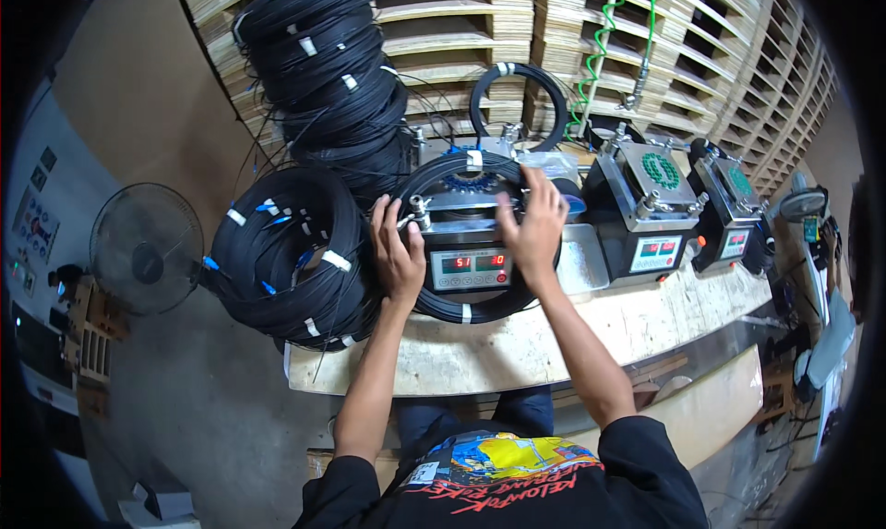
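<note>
A coil of black cable [466, 313] with white tape bands loops around the front of a polishing machine [449, 222]. The machine has a metal top plate, clamp knobs and a red digital display. My left hand [398, 252] lies over the coil's left side, close to a metal clamp knob [420, 208], with its fingers apart. On the opposite side, my right hand [537, 229] is over the coil, thumb spread away from the other fingers. Both palms are turned away, so how firmly either hand touches the coil is hidden.
Two similar machines [646, 192] [729, 201] stand to the right on the wooden table [646, 306]. Stacked black cable coils [277, 321] crowd the left, with a taller stack [323, 77] behind. Wooden pallets [443, 35] rise at the back; a fan [148, 247] is far left.
</note>
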Demonstrator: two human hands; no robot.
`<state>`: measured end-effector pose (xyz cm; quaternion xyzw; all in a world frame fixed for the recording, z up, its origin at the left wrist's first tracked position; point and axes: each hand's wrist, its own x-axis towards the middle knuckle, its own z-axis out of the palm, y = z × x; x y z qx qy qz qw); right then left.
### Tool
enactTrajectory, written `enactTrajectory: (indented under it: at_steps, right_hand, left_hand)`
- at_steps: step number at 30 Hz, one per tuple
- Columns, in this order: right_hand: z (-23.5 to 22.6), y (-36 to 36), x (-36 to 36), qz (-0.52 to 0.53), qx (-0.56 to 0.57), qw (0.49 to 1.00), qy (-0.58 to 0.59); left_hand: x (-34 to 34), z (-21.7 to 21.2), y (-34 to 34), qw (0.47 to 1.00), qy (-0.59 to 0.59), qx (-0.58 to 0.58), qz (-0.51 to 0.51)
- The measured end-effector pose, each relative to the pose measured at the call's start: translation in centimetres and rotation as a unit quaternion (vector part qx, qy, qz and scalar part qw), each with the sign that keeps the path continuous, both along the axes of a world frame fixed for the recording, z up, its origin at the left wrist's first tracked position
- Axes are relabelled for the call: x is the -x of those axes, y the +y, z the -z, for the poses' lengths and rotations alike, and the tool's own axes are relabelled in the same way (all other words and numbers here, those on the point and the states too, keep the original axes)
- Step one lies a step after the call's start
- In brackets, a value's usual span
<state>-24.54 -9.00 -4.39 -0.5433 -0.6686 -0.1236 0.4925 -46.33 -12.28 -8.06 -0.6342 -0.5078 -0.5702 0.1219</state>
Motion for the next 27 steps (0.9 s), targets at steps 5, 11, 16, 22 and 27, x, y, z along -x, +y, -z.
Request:
enactTrajectory:
  at_steps: [5, 11, 16, 22, 27]
  right_hand:
    - [0.4, -1.0, 0.1, -0.036, -0.001, 0.998, 0.043]
    - [2.6, -0.9, -3.1, -0.198, 0.011, 0.953, 0.227]
    - [2.4, -1.3, -3.1, -0.146, 0.020, 0.962, 0.229]
    - [2.8, 0.3, -3.3, -0.090, -0.030, 0.960, 0.263]
    - [3.4, -2.5, -3.1, -0.066, 0.028, 0.965, 0.250]
  left_hand:
    - [-0.2, -0.2, 0.3, 0.999, -0.010, 0.029, -0.020]
    - [-0.3, -0.3, 0.3, 0.994, -0.085, 0.063, -0.016]
    - [-0.1, -0.5, 0.2, 0.989, -0.118, 0.086, 0.000]
    - [-0.2, -0.8, 0.1, 0.991, -0.103, 0.090, -0.007]
    - [-0.1, -0.4, 0.2, 0.990, -0.114, 0.087, -0.002]
